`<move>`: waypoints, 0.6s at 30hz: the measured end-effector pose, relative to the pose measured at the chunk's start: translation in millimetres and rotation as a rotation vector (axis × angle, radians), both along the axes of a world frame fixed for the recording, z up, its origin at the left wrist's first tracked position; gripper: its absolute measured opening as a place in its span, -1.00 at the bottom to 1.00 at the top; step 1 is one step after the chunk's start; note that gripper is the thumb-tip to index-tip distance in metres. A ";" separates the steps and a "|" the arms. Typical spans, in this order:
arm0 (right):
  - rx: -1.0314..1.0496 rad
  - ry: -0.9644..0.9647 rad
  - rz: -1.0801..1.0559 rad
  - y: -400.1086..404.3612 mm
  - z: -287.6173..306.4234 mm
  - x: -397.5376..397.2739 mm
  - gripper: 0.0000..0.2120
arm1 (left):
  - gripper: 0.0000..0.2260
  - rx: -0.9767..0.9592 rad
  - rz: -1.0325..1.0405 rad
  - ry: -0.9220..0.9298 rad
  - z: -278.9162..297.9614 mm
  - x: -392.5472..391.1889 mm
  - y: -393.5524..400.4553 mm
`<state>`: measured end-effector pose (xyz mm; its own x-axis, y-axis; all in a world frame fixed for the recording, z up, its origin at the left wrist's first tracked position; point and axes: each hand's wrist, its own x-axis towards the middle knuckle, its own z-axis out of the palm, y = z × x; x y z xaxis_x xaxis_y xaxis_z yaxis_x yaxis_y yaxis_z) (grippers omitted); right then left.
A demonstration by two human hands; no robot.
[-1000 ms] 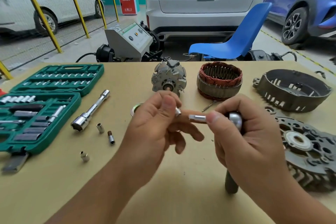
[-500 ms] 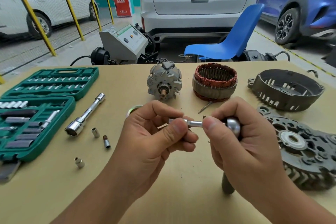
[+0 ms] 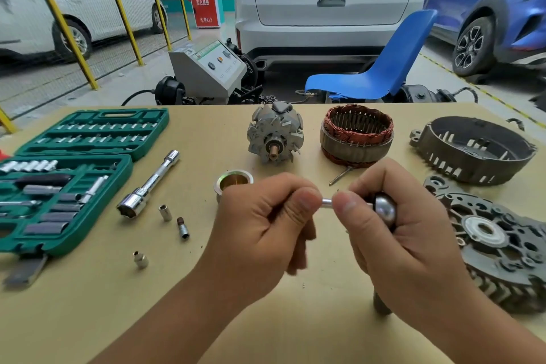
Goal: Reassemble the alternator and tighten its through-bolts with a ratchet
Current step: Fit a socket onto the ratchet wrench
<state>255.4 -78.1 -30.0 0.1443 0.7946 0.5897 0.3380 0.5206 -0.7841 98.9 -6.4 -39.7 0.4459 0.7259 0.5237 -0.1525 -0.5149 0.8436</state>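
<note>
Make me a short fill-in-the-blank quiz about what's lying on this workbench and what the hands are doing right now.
1. The open socket set case on the left of the table is ____ in colour.
2. The stator, ringed with copper windings, stands to the ____ of the rotor.
3. The right hand grips a ratchet with a shiny round ____.
4. The left hand pinches a small silver piece at the ratchet's head; behind it sits a metal ____.

Missing words: green; right; head; ring
</note>
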 end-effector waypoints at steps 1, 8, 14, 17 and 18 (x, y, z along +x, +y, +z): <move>0.023 -0.067 -0.010 0.3 -0.1 1.8 -0.78 | -0.71 0.005 0.013 0.067 -0.8 -1.2 1.1; -0.004 -0.276 -0.077 9.5 -2.6 7.1 -0.77 | -0.68 0.085 -0.057 0.214 -1.2 -6.1 11.6; -0.154 0.150 0.133 11.6 -10.6 0.7 -0.47 | -0.48 0.196 -0.017 0.301 -6.7 -1.8 5.5; -0.182 0.230 0.148 13.3 -14.1 -7.9 -0.41 | -0.78 0.121 -0.032 0.272 -11.1 3.6 -0.6; -0.166 0.194 0.108 13.5 -14.0 -8.7 -0.42 | -0.87 0.107 0.010 0.243 -9.8 4.9 -1.2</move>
